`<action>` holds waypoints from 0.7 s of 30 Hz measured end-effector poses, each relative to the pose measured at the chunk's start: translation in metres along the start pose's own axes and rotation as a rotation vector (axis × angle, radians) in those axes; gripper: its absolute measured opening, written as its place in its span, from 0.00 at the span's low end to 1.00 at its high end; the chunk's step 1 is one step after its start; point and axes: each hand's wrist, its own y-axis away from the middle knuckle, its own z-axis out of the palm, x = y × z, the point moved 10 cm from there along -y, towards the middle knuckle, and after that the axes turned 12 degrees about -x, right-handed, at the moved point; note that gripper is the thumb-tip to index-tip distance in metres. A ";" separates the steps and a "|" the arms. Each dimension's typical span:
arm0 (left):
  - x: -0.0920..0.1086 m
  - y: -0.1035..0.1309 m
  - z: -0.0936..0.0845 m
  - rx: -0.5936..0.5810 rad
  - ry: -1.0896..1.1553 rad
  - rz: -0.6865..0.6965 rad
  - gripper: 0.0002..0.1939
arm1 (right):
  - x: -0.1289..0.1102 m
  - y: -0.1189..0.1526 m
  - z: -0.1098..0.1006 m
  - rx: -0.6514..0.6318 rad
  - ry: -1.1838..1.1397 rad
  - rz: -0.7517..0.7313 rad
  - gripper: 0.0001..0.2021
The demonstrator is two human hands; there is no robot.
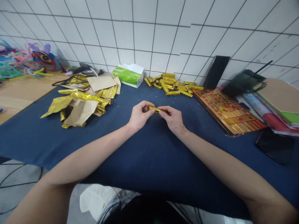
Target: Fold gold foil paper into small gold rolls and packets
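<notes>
My left hand (140,115) and my right hand (171,119) meet over the middle of the blue cloth (149,155). Between them they pinch a small roll of gold foil paper (154,109), one end in each hand. Thumbs and fingers cover much of the roll. Beyond my hands lies a pile of similar gold rolls (173,84) near the wall. To the left, crumpled and flat sheets of gold foil paper (81,105) with brown backs are heaped on the cloth.
A green tissue box (127,76) stands by the tiled wall. On the right are a decorated gold-red packet (229,110), an upright dark phone (216,73), a dark cup (245,82) and another phone (275,146). Colourful craft pieces (30,60) lie at far left.
</notes>
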 end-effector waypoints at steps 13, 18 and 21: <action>0.026 0.011 0.007 0.001 -0.217 0.175 0.14 | -0.004 -0.005 0.012 -0.138 -0.098 -0.067 0.12; 0.041 0.016 0.011 0.003 -0.401 0.278 0.11 | -0.012 -0.002 0.021 -0.222 0.010 -0.124 0.14; 0.043 0.018 0.015 -0.019 -0.459 0.289 0.08 | -0.015 0.000 0.023 -0.228 0.062 -0.127 0.14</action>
